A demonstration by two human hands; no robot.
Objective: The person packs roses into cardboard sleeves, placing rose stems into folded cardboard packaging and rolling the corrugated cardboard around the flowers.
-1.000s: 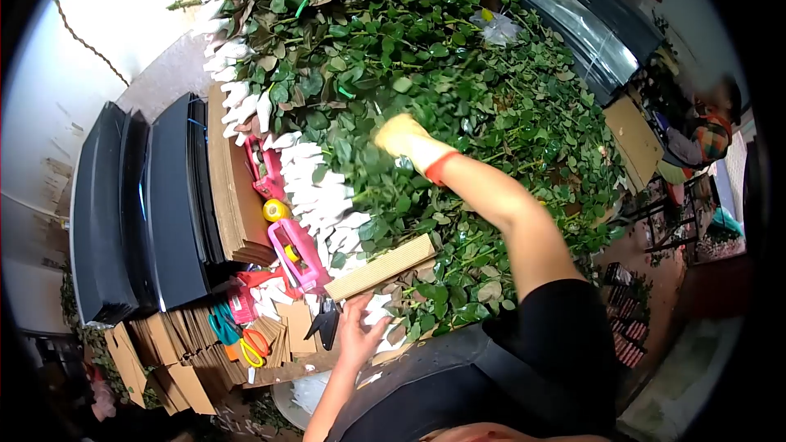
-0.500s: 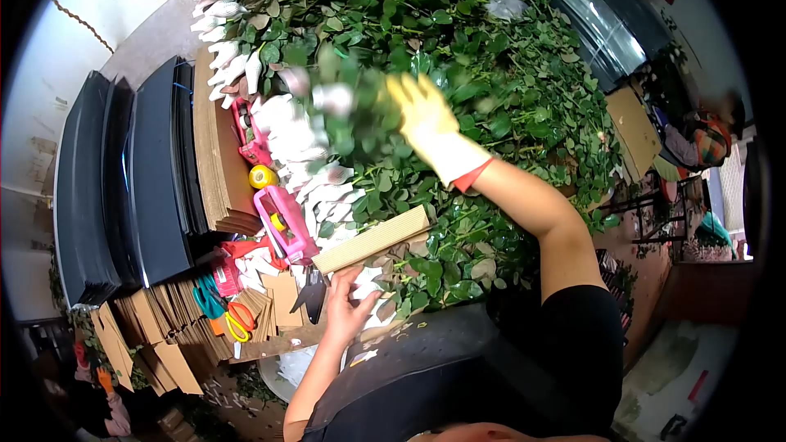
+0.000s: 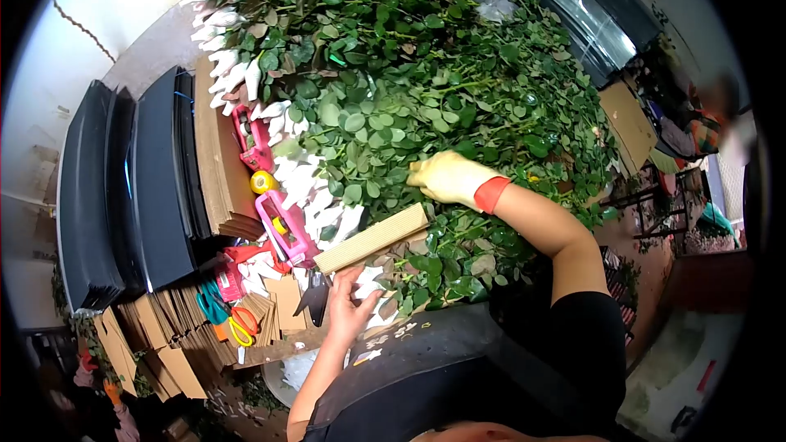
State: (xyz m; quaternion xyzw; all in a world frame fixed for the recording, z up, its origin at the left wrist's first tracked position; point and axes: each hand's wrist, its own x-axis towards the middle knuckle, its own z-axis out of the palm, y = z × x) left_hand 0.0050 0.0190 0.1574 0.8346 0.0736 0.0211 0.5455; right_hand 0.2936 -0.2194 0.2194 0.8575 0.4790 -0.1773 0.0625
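Roses point(image 3: 393, 127) with green leaves lie in a thick layer over the table, their heads in white sleeves point(image 3: 307, 192) pointing left. My right hand point(image 3: 450, 178), in a pale yellow glove with a red cuff, reaches into the leaves. Its fingers are together and curled down; foliage hides the tips and whatever they pinch. My bare left hand point(image 3: 348, 307) rests by the near table edge, thumb and fingers apart beside a few white-sleeved heads point(image 3: 372, 282). A ridged cardboard strip point(image 3: 372, 239) lies across the stems between my hands.
Pink tape dispensers point(image 3: 286, 229) and a yellow tape roll point(image 3: 263, 182) stand left of the flower heads. Near them lie orange-handled scissors point(image 3: 242, 326) and black clippers point(image 3: 313, 299). Dark sheets point(image 3: 160, 180) and cardboard are stacked at left. Other people are at both sides.
My right hand has come down and nearer, its spread fingers now curled into the leaves. The blurred rose beside it now lies still among the others. My left hand has barely moved.
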